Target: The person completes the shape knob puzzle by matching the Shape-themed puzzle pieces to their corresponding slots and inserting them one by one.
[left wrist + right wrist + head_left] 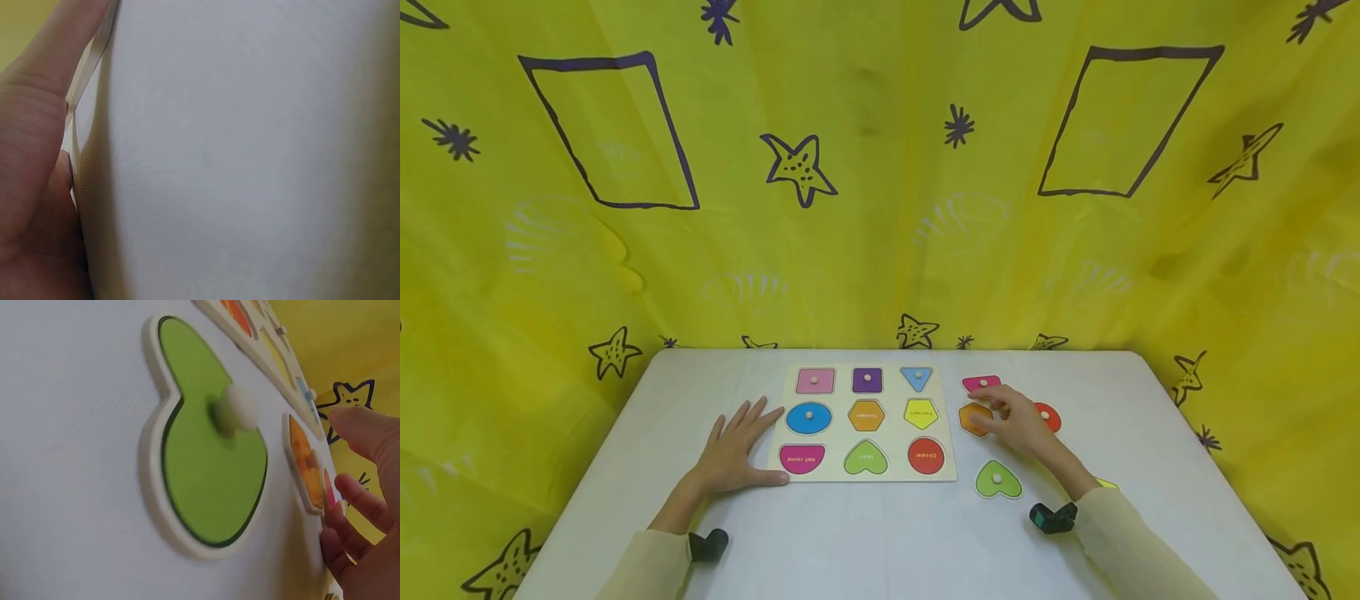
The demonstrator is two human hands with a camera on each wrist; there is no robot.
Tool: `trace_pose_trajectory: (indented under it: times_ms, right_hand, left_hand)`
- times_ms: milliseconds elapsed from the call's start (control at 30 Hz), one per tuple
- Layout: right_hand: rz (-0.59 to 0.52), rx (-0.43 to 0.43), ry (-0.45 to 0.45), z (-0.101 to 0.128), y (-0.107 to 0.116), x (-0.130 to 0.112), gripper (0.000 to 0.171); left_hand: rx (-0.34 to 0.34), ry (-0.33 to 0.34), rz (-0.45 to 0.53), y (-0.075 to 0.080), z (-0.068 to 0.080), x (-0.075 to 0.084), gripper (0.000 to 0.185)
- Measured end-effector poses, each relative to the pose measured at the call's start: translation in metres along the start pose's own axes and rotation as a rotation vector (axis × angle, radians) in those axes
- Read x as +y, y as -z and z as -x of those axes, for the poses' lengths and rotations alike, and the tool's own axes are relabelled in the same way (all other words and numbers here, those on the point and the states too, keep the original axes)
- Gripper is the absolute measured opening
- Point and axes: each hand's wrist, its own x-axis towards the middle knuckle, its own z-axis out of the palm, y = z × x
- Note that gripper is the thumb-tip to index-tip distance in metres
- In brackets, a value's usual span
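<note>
Reaching out over the orange hexagon (974,418), my right hand (1018,423) hovers low with its fingers loosely spread and slightly bent, holding nothing as far as I can tell; the fingertips lie over the piece's right edge, and I cannot tell whether they touch it. The hexagon lies flat on the white table (880,542), just off the right edge of the board (868,421), so it sits to the left of my right palm and well apart from my left hand (733,450), with the whole board between them. My right hand is plainly the nearer one. From the right wrist view the hexagon (306,465) shows edge-on just ahead of my fingers (359,503), its knob hidden from that side. The hexagon has no real long axis; it is about as wide as it is deep. Its matching orange slot (867,415) is in the middle of the board, to the left of the piece, and it shows no knob. My left hand lies flat, fingers straight and fanned, thumb along the board's near left corner by the pink half-round (802,458). Around my right hand lie other loose pieces: a pink one (981,383) just beyond the hexagon, a red one (1049,417) behind my knuckles, and the green heart (997,481) nearer to me, close beside my wrist.
</note>
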Motion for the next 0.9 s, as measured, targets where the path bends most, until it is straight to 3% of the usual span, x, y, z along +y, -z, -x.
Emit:
trace_pose_trajectory:
  times_ms: [167,533,900]
  right_hand:
    - [0.009,-0.014,-0.027,0.002,0.0,0.008,0.04]
    - [0.047,0.011,0.072,0.005,-0.004,0.013,0.026]
    - [0.048,0.046,0.082,0.003,-0.008,0.019,0.012]
  left_hand:
    - [-0.001,-0.002,-0.021,0.002,-0.001,0.001,0.109]
    - [-0.008,0.011,-0.021,0.002,0.0,0.0,0.109]
    - [-0.009,0.008,-0.011,0.0,-0.001,0.0,0.11]
